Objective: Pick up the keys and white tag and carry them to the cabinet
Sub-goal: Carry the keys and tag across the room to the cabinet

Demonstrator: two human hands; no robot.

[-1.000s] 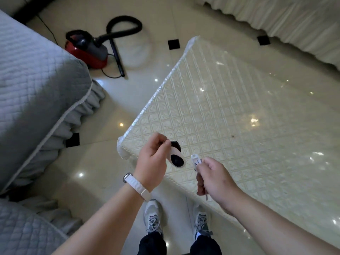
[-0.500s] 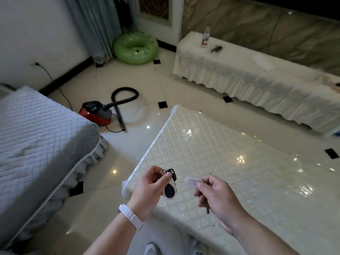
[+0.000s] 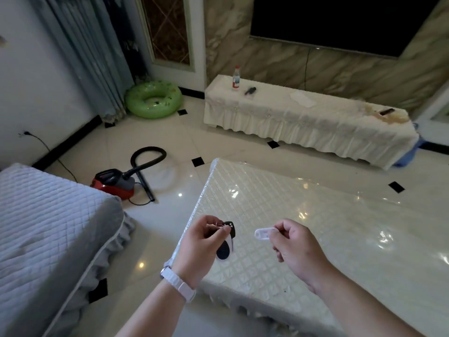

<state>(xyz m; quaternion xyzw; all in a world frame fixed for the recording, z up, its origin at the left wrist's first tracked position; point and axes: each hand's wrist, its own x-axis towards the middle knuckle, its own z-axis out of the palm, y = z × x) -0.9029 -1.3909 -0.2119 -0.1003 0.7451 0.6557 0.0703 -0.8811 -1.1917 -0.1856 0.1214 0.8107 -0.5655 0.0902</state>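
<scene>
My left hand (image 3: 201, 242) pinches a key ring, and the keys (image 3: 226, 242) with their black fobs dangle below my fingers. My right hand (image 3: 291, 242) grips a small white tag (image 3: 263, 233), which sticks out to the left of my fingers. Both hands hover over the near-left corner of the low table (image 3: 315, 239), which has a glossy cream quilted cover. Across the room a long low cabinet (image 3: 303, 125) draped in cream cloth stands against the marble wall.
A grey quilted sofa (image 3: 48, 227) fills the left. On the tiled floor lie a red vacuum cleaner (image 3: 114, 182) with its black hose and a green swim ring (image 3: 154, 98). A bottle (image 3: 235, 77) and small items stand on the cabinet, under a dark TV (image 3: 340, 20).
The view has tilted up from the table and floor to the far wall and cabinet. Both hands keep their hold on the keys and the tag.
</scene>
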